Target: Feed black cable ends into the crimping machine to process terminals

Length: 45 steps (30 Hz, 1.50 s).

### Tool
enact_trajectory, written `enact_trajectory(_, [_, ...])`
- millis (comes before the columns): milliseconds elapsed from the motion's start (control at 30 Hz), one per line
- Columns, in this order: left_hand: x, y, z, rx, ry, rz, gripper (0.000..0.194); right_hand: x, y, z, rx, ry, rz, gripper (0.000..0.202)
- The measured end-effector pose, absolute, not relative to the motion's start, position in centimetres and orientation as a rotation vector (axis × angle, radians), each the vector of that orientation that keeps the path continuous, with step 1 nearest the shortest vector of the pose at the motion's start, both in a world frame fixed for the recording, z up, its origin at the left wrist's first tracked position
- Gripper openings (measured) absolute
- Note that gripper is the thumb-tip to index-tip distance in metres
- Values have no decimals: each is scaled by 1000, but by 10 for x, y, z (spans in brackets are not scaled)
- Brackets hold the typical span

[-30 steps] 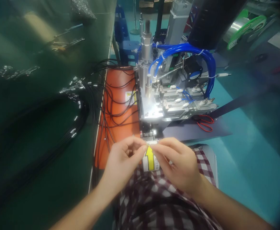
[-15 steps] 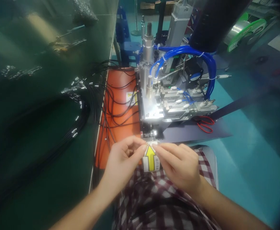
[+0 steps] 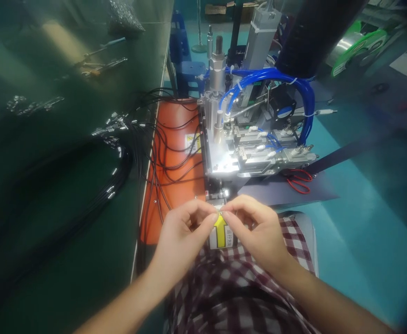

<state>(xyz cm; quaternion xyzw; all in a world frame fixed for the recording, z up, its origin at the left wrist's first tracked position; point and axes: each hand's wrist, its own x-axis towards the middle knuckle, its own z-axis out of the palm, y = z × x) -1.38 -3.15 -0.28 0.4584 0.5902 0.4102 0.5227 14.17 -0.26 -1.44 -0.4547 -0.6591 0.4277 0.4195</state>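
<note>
My left hand (image 3: 181, 232) and my right hand (image 3: 261, 229) meet fingertip to fingertip at the machine's near end. Each is closed in a pinch of thumb and forefinger. Something tiny and pale shows between the tips, too small to name. Just below them lies a white label with a yellow arrow (image 3: 220, 235), its tip partly covered by the fingers. Ahead of the hands stands a metal machine (image 3: 224, 160) with a brightly lit plate and small cylinders.
An orange cover (image 3: 179, 185) with black cables (image 3: 158, 139) draped over it lies left of the machine. On the dark green table (image 3: 67, 222) are bundled cables with metal ends. Blue air tubes (image 3: 306, 102) loop above the machine. A red-handled tool (image 3: 299, 181) lies at its right.
My right hand has shifted slightly left and turned, its forefinger now raised and its thumb showing. Its fingertips meet the left hand's over the arrow's tip. The left hand moved slightly right.
</note>
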Motion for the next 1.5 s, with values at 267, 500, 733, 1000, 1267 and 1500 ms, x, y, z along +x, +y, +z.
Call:
enact_trajectory(267, [-17,-33,-1,1104,1392,982,12,140,0,-11,-1160,-1465,1399,8])
enact_trajectory(500, [-20,-34,2,1105,1396,975,15,137,-1,-9,-1174,-1419,1511,10])
enact_trajectory(733, [-20,-33,2,1121,1388,991,15,137,-1,-8,-1155,-1490,1379,7])
enact_trajectory(1000, [-19,-34,1,1130,1395,988,14,136,-2,-12,-1136,-1516,1341,7])
enact_trajectory(1267, [-17,-33,-1,1134,1396,970,14,136,-2,-13,-1124,-1374,1514,9])
enact_trajectory(1500, [-20,-34,-4,1144,1395,939,16,136,2,-11,-1100,-1240,1716,11])
